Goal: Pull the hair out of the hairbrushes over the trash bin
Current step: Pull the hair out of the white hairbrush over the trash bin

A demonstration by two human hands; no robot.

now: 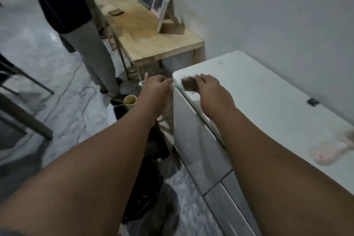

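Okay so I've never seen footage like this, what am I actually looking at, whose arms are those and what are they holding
There is no machine here. A person wears a camera on their head, so this single picture looks forward and down along their own two bare arms. The left hand grips the handle of a pale hairbrush, held at the corner of a white table. The right hand curls its fingers onto the brown hair caught in the bristles. On the table lie a blurred pink hairbrush and a small black object. A dark shape on the floor below may be the bin, but I cannot tell.
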